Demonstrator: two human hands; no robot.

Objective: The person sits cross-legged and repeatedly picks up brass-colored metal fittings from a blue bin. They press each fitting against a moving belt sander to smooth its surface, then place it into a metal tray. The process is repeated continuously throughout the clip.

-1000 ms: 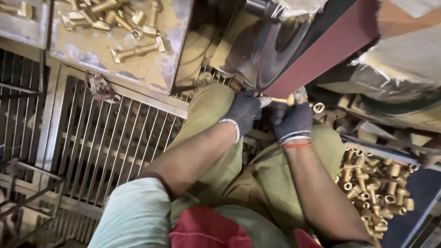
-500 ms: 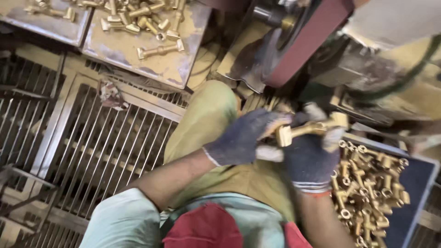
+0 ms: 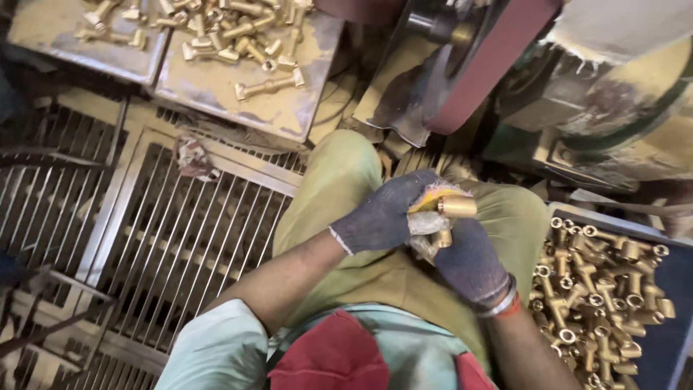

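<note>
Both gloved hands meet over the lap, closed together on one brass fitting (image 3: 453, 211). The left hand (image 3: 382, 217) comes in from the left, its fingers (image 3: 417, 189) curled over the top of the piece and pressed against a yellowish scrap beneath them. The right hand (image 3: 465, 256) rises from below, its fingers wrapped about the lower stem of the fitting — the round open end of the brass pokes out just to the right of the left fingertips.

Right of the right hand's fingers, well apart, a dark blue tray (image 3: 668, 339) is heaped with more brass fittings (image 3: 595, 289). Above the fingers stands a grinding machine with a reddish-brown sanding belt (image 3: 491, 65) slanting down toward the knees. Up and to the left of the fingers, two dusty metal trays (image 3: 238, 94) carry a scatter of finished-looking brass pieces (image 3: 238, 29). Left of the fingers and lower lies a metal floor grate (image 3: 180, 238) — a crumpled rag (image 3: 191, 157) rests on its upper edge.
</note>
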